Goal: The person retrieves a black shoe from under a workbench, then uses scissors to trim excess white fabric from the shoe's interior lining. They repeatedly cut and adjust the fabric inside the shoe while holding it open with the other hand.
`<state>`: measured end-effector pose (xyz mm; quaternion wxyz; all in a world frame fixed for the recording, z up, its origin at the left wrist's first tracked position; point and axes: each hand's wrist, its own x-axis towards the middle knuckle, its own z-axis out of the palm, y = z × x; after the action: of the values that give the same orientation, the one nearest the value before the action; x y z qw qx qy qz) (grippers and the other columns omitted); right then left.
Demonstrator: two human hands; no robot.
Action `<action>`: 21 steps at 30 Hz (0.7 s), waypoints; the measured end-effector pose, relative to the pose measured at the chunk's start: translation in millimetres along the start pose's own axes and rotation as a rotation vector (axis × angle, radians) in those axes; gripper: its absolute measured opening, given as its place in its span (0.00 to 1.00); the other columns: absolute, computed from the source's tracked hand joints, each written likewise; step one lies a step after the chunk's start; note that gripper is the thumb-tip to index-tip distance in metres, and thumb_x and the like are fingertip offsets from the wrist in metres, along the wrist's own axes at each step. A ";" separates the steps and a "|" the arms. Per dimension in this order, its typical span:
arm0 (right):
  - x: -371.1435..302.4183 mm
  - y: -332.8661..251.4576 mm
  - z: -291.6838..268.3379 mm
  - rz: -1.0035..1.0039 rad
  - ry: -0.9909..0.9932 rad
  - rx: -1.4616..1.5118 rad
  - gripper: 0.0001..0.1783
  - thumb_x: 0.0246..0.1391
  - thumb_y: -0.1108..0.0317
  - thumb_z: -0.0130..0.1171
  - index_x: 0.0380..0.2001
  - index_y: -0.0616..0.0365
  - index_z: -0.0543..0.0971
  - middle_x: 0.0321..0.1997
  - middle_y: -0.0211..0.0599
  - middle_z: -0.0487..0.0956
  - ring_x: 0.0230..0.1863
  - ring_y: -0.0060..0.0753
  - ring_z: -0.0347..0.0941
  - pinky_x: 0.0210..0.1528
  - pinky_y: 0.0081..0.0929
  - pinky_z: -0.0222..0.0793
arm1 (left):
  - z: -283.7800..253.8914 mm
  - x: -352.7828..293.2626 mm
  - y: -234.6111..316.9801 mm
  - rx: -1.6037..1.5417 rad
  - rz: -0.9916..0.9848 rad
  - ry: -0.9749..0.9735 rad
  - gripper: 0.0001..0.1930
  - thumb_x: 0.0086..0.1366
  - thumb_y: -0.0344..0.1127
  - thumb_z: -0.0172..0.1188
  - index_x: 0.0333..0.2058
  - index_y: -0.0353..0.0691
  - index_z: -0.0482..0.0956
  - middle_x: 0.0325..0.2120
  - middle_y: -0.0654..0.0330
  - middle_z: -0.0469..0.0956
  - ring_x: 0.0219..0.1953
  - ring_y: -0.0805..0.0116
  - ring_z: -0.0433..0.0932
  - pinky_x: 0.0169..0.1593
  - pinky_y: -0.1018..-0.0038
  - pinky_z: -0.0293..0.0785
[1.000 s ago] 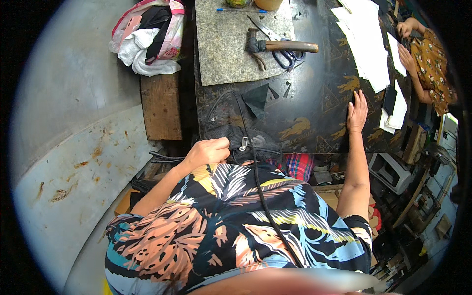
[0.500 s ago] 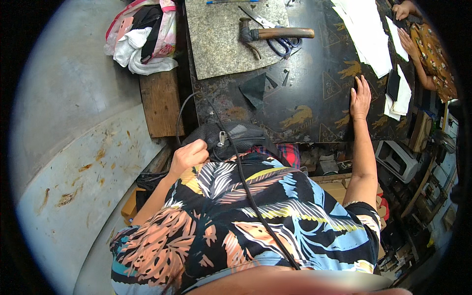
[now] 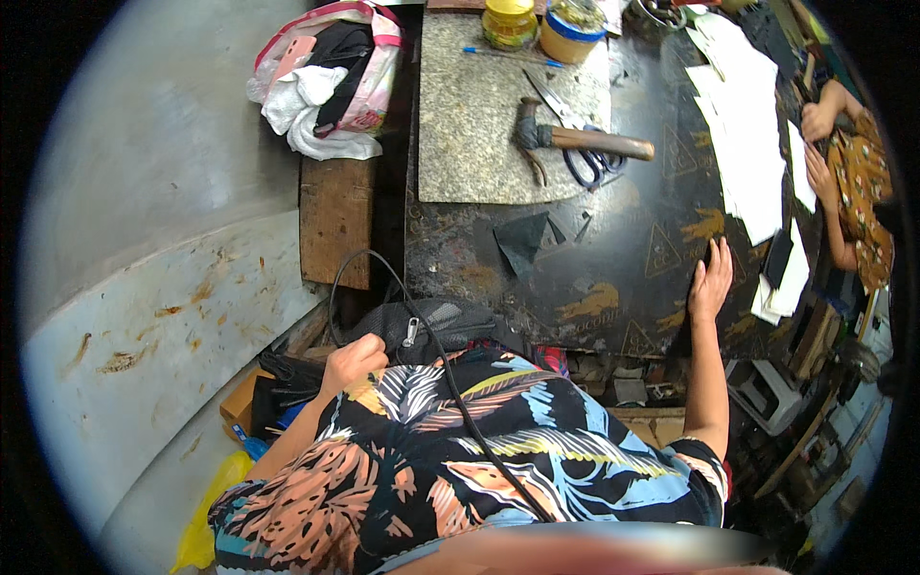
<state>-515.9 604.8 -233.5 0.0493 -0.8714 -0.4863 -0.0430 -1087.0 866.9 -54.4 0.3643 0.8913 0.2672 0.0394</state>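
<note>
My right hand (image 3: 710,280) lies flat with fingers stretched out on the dark tabletop (image 3: 632,230), left of the white sheets. Down at my lap, my left hand (image 3: 355,364) is curled closed beside a black mesh bag (image 3: 450,324) with a zip; whatever its fingers hold is hidden. A black cable (image 3: 446,369) loops over the bag and across my patterned shirt. Ahead, a hammer (image 3: 599,142) with a wooden handle rests across scissors (image 3: 585,158) on a speckled stone slab (image 3: 470,125). Dark scraps (image 3: 522,242) lie just below the slab.
White sheets (image 3: 743,125) spread along the right side, where another person's hands (image 3: 819,172) rest. A yellow-lidded jar (image 3: 509,24) and a blue-rimmed tub (image 3: 572,36) stand at the slab's far end, near a blue pen (image 3: 513,57). A bag with white cloth (image 3: 335,86) sits left, above a wooden block (image 3: 335,220).
My view has tilted up, so everything sits lower in the picture and the jar and tub now show. Both my hands stay in nearly the same places.
</note>
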 end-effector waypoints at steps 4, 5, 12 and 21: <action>-0.4 1.4 1.9 -0.018 0.013 0.014 0.27 0.69 0.60 0.43 0.68 0.55 0.64 0.75 0.43 0.58 0.74 0.49 0.52 0.74 0.45 0.47 | 0.6 -9.3 6.7 0.038 -0.092 0.036 0.09 0.46 0.32 0.65 0.24 0.40 0.72 0.28 0.59 0.71 0.29 0.64 0.79 0.30 0.72 0.74; -1.1 2.6 2.7 -0.024 0.006 0.022 0.28 0.69 0.59 0.42 0.68 0.56 0.63 0.75 0.44 0.58 0.75 0.50 0.52 0.74 0.45 0.46 | 1.1 -12.6 11.0 0.055 -0.069 0.060 0.09 0.46 0.32 0.65 0.24 0.40 0.73 0.28 0.60 0.72 0.29 0.65 0.79 0.30 0.73 0.74; -1.9 8.4 4.8 -0.045 -0.019 0.047 0.30 0.71 0.54 0.38 0.69 0.58 0.61 0.76 0.48 0.56 0.75 0.53 0.49 0.75 0.48 0.43 | 27.1 -31.2 21.6 0.106 -0.122 0.126 0.05 0.46 0.31 0.63 0.22 0.41 0.75 0.26 0.60 0.72 0.29 0.64 0.80 0.29 0.71 0.75; -3.5 16.5 7.3 -0.060 -0.028 0.039 0.30 0.71 0.53 0.39 0.69 0.59 0.62 0.75 0.48 0.56 0.75 0.52 0.49 0.74 0.48 0.45 | 51.3 -49.7 21.4 0.182 -0.075 0.165 0.07 0.47 0.31 0.63 0.26 0.44 0.74 0.29 0.64 0.71 0.30 0.69 0.79 0.29 0.76 0.74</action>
<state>-503.5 594.2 -241.9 0.0582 -0.8558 -0.5135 -0.0229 -1106.3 796.8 -71.4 0.2600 0.9037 0.3319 0.0748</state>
